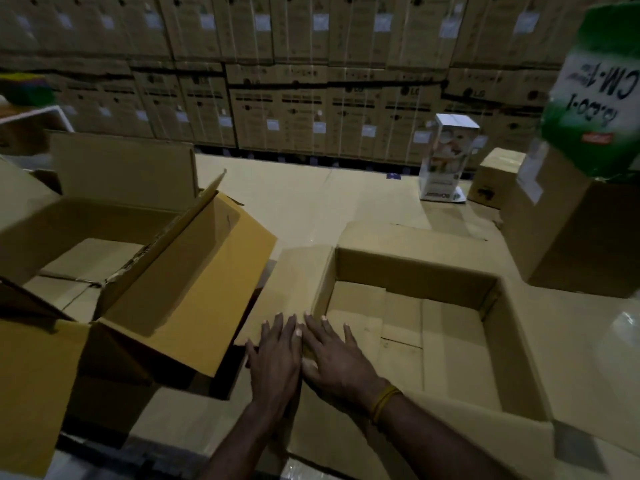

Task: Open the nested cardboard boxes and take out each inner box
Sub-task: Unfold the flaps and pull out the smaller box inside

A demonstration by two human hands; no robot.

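An open cardboard box (412, 268) lies in front of me at centre right, flaps spread, with only its folded bottom showing inside. My left hand (275, 358) and my right hand (334, 358) lie flat side by side on its left flap (294, 282), fingers spread, holding nothing. A yellow band circles the right wrist. A larger open box (114, 220) stands at the left, its bright inner flap (194, 285) leaning toward my hands and its inside bare.
Closed brown boxes (575, 237) stand at the right with a green and white bag (595, 95) above them. A white printed carton (446, 161) stands upright on the cardboard-covered floor. A wall of stacked cartons (311, 81) fills the background.
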